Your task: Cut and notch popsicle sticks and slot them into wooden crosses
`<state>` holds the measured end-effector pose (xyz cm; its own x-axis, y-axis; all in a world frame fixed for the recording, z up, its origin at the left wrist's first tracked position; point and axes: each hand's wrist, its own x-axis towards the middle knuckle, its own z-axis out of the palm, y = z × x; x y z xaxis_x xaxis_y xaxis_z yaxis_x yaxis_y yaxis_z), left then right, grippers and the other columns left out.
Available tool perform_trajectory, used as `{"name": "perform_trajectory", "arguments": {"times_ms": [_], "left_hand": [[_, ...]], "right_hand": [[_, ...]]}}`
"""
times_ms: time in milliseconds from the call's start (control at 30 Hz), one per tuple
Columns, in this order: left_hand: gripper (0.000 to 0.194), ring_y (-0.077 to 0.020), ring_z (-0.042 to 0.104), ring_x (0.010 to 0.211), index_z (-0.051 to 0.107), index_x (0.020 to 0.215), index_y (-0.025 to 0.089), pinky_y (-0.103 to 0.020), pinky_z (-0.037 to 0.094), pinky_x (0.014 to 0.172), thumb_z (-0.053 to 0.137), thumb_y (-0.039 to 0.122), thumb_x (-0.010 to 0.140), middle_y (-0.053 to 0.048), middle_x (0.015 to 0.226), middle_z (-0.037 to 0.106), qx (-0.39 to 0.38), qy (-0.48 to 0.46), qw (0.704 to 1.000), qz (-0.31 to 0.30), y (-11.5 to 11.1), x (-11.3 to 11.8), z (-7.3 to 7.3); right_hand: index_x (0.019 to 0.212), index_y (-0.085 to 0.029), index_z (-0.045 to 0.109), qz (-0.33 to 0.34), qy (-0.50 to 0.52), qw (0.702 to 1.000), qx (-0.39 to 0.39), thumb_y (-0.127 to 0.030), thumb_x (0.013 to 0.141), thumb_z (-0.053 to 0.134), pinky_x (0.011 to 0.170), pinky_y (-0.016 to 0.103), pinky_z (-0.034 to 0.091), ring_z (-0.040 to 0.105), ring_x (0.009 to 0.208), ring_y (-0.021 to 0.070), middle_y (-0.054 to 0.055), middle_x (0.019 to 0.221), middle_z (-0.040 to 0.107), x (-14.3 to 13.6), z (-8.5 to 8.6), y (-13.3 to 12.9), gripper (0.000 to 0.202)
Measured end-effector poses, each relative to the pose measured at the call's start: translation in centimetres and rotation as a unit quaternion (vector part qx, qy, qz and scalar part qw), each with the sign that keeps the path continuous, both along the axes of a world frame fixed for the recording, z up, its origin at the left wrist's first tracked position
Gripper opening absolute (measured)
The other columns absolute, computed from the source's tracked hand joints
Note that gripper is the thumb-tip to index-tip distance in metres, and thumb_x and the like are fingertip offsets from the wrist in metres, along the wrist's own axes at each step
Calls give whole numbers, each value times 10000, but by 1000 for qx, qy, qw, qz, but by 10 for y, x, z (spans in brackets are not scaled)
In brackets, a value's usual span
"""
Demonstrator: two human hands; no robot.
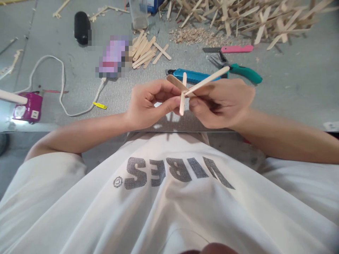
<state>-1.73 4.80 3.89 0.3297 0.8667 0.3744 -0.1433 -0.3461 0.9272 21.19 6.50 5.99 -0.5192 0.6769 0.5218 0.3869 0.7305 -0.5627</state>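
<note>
Between my hands is a small assembly of crossed popsicle sticks [208, 82], raised just over the table's near edge. My left hand [155, 102] pinches it from the left, thumb and fingers closed near the short upright stick. From the right, my right hand [222, 102] grips it close to the crossing, thumb against the wood. One long stick slants up and right over the right hand; a darker one points up and left. Just beyond the hands lies a blue utility knife [192, 76]. The fingers partly hide the joint.
Loose popsicle sticks [143, 51] lie beyond my left hand. Farther right are wood shavings [198, 36], crossed-stick assemblies [261, 21], a pink-handled knife [237, 49] and green-handled pliers [246, 73]. A phone [113, 56] with a white cable [62, 81] and a black case [82, 28] sit left.
</note>
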Motion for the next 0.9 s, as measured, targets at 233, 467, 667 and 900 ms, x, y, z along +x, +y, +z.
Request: {"name": "perform_trajectory", "arguments": {"times_ms": [233,467,667,900], "left_hand": [[589,-170,855,766,787,952,202,-298,741,712,888,774,860,-25,882,848,-51,-12,999,14,18,3,-11],[608,-185,838,746,776,921,187,-309,725,715,891,782,870,-32,809,805,-72,31,997,11,29,-1,-19],[595,-218,845,854,777,896,203,-368,730,800,889,787,871,-14,775,751,-57,37,997,42,25,0,-19],[506,-193,827,858,800,821,218,-368,722,843,928,704,879,-16,839,797,-17,24,998,56,28,0,-23]], "right_hand": [[920,-223,793,-25,71,994,-75,-517,1039,703,478,275,482,579,538,134,28,723,727,-12,-5,2,330],[840,-226,746,-30,70,988,-133,-548,1046,729,439,272,388,496,487,120,-2,594,621,-18,2,1,382],[863,-246,790,-42,64,988,-131,-508,1014,751,434,280,388,531,483,131,-13,578,640,-20,2,-4,305],[870,-253,792,-46,8,998,-42,-483,1045,704,572,332,538,589,557,165,15,634,662,-17,-9,-3,302]]}}
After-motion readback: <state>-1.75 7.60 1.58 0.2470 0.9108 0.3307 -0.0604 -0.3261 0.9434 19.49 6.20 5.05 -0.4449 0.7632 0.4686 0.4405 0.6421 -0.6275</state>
